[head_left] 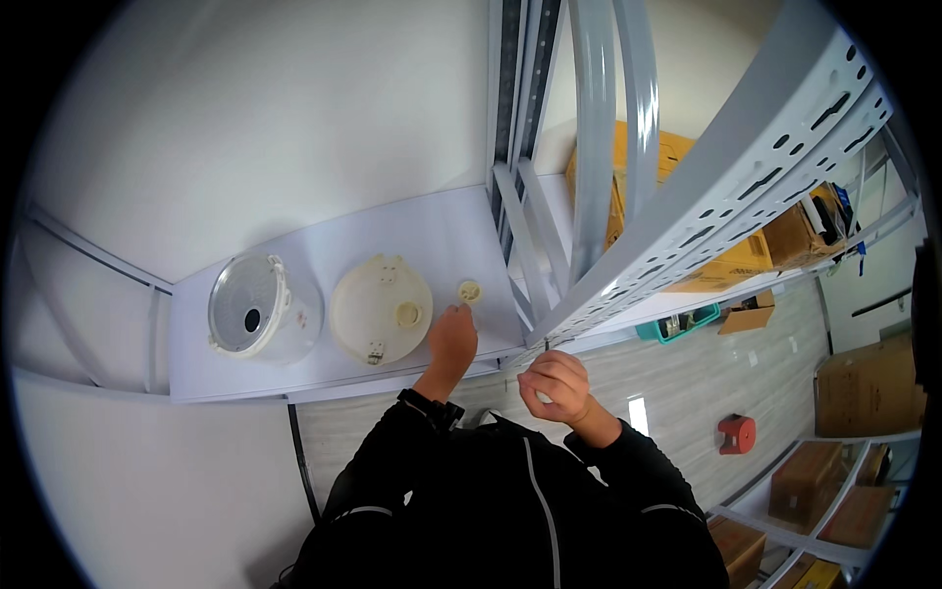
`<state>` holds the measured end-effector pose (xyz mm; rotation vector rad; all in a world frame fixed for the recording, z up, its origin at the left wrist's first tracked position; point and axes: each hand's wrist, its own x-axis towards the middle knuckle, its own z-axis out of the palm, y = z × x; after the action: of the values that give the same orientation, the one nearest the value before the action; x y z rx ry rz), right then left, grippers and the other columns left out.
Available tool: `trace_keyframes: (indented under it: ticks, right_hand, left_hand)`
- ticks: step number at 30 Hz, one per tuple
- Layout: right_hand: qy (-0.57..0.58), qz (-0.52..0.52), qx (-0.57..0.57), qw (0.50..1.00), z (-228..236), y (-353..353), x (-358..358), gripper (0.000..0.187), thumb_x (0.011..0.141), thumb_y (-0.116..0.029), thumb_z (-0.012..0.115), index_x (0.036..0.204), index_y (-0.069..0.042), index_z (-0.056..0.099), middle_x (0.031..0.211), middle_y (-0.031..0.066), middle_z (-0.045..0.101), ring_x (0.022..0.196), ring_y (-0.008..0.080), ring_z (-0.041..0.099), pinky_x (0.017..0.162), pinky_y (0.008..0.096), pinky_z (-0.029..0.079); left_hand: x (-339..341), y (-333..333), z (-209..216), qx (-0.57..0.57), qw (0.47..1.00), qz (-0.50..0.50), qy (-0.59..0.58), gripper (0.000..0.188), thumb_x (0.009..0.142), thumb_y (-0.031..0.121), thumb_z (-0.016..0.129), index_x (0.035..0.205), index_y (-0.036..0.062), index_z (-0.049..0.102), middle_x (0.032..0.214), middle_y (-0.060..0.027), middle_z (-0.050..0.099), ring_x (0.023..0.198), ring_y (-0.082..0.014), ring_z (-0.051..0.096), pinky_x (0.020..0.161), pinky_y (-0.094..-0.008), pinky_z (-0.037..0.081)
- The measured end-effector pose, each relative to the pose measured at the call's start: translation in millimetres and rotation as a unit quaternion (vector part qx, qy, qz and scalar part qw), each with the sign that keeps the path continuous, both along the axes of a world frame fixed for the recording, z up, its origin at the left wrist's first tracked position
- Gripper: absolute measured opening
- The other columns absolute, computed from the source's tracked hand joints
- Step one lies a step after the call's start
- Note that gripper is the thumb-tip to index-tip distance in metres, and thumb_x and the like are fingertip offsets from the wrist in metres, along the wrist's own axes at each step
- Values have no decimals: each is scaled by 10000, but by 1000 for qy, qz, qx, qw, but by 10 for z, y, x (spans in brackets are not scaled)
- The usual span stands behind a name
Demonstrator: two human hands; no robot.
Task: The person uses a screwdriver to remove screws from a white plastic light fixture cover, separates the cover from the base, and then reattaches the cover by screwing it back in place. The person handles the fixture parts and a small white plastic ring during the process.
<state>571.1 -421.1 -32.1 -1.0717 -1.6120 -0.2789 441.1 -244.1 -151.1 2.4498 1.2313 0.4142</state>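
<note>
My left hand (453,339) is over the white shelf (353,218), its fingers bunched downward between a round cream lid-like part (368,314) and a small round cream cap (470,292). Its fingertips are close to the cap; whether they touch it or pinch anything is hidden. The lid-like part lies flat, with small metal brackets and a raised round ring. My right hand (556,386) is held closed in front of my body, just off the shelf's edge. A thin dark tip shows above its fingers, too small to name.
On the shelf's left stands a white round tub (294,312) with a grey inside and dark central hole. A perforated metal upright (677,221) rises close to my right hand. Beyond it are yellow boxes (721,270), a teal bin (677,324) and a red stool (736,434).
</note>
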Motion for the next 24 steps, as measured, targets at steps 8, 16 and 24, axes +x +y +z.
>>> trace_keyframes:
  ticks: [8, 16, 24]
  right_hand:
    - [53, 9, 8, 999, 108, 42, -95, 285, 711, 74, 786, 954, -53, 709, 825, 77, 668, 682, 274, 656, 594, 349, 533]
    - [195, 7, -169, 966, 467, 222, -419, 245, 817, 12, 827, 1036, -24, 724, 895, 113, 683, 736, 280, 681, 648, 342, 545]
    - [208, 50, -201, 956, 367, 548, -740, 229, 876, -31, 824, 1096, -33, 762, 967, 129, 709, 801, 271, 708, 711, 342, 570]
  left_hand:
    - [-107, -28, 457, -302, 899, -8, -317, 131, 1044, 137, 632, 1121, 39, 672, 958, -67, 669, 811, -202, 671, 761, -357, 574]
    - [-633, -37, 1019, -619, 629, -57, -467, 128, 1088, 107, 579, 1180, 39, 637, 988, -40, 660, 824, -137, 644, 777, -292, 560]
    - [-1130, -139, 1286, -571, 687, -130, -430, 208, 1089, 104, 584, 1246, -20, 641, 1064, -78, 709, 926, -158, 674, 850, -299, 566]
